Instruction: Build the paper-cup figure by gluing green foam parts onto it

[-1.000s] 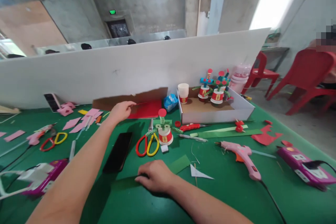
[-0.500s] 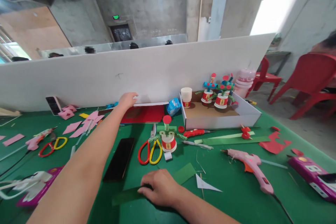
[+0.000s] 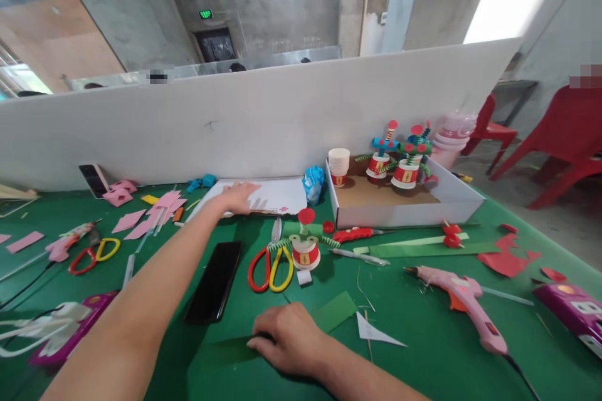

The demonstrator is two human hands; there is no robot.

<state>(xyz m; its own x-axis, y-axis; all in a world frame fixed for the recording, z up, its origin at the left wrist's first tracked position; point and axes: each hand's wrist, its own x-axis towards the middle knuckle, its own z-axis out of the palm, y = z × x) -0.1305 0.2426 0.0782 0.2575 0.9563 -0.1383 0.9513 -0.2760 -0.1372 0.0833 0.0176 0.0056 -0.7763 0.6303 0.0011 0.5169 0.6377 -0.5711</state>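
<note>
Touching cardboard [image 3: 282,193]: splayed left hand [image 3: 239,197]. Covering paper strip [image 3: 335,311]: curled right hand [image 3: 286,335], grip unclear.

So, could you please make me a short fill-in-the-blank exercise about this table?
1. The left hand is over flat cardboard whose upper face is ____.
2. The right hand lies across a paper strip coloured ____.
3. The scissors beside the cup figure have one yellow handle and one ____ handle.
4. Between the box's left and right ends, the cup stack is nearer the ____.
Missing words: white; green; red; left.
</note>
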